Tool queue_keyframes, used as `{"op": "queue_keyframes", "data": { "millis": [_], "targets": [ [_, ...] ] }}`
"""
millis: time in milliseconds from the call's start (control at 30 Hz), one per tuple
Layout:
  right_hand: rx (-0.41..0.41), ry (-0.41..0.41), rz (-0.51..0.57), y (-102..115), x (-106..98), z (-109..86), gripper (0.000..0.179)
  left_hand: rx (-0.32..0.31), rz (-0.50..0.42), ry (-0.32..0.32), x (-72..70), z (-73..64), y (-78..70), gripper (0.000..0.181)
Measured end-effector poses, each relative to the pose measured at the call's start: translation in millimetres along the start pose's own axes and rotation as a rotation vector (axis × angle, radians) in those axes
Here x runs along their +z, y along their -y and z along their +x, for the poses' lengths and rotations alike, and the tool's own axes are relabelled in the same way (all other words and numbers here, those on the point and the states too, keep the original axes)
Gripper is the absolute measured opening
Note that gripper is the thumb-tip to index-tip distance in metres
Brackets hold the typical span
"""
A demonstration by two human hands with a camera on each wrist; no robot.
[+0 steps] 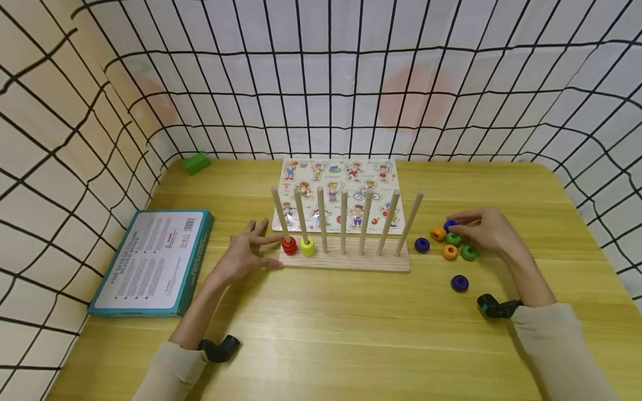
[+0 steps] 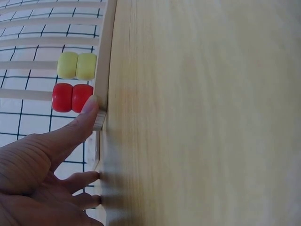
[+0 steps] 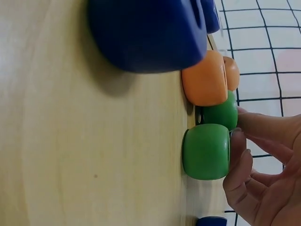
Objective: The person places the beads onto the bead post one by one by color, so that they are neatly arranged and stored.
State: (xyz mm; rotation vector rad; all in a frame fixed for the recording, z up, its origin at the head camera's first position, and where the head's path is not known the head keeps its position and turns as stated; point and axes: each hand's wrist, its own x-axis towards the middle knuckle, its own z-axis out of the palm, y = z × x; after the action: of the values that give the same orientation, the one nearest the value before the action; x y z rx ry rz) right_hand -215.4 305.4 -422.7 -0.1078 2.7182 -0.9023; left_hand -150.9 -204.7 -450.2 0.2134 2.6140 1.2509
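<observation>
L hand (image 1: pixel 241 254), fingers spread, touches L end of wooden peg rack (image 1: pixel 345 263) w/ 2 red beads (image 1: pixel 289 246) & 2 yellow beads (image 1: pixel 307 247). R hand (image 1: pixel 489 230) pinches blue bead (image 1: pixel 450 226), R of rack. Blue-edged box (image 1: pixel 151 262), far L, reads "FIVE SETS OF COLUMN BEADED BOXES"; pic. board (image 1: pixel 332 192) captions too sm. to read.

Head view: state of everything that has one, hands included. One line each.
Peg stand, upright
Pegs, two loaded, five bare
Red beads, two stacked on leftmost peg
Yellow beads, two stacked on next peg
Orange beads, loose on the table
Green beads, loose
Dark blue beads, loose
Green block, lying flat
Box, lying flat
Picture board, lying flat
Left hand, fingers spread, at stand
Right hand, fingers at blue bead, grip unclear
</observation>
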Motion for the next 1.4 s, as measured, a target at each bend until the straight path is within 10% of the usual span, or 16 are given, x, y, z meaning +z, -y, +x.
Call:
{"op": "queue_keyframes", "data": {
  "millis": [433, 933, 1400],
  "targets": [
    [-0.09, -0.041, 0.067, 18, -20, -8.5, 0.042, 0.014, -0.007, 0.0, 0.1, 0.1, 0.3, 0.06],
    [-0.358, -0.186, 0.137, 133, -74, -34.7, 0.032, 0.01, -0.002, -0.002, 0.2, 1.6, 1.6, 0.06],
    [-0.592, 0.063, 0.182, 250, -46, -37.1, 0.026, 0.001, 0.008, -0.002, 1.1, 1.3, -0.4, 0.06]
  ]
}}
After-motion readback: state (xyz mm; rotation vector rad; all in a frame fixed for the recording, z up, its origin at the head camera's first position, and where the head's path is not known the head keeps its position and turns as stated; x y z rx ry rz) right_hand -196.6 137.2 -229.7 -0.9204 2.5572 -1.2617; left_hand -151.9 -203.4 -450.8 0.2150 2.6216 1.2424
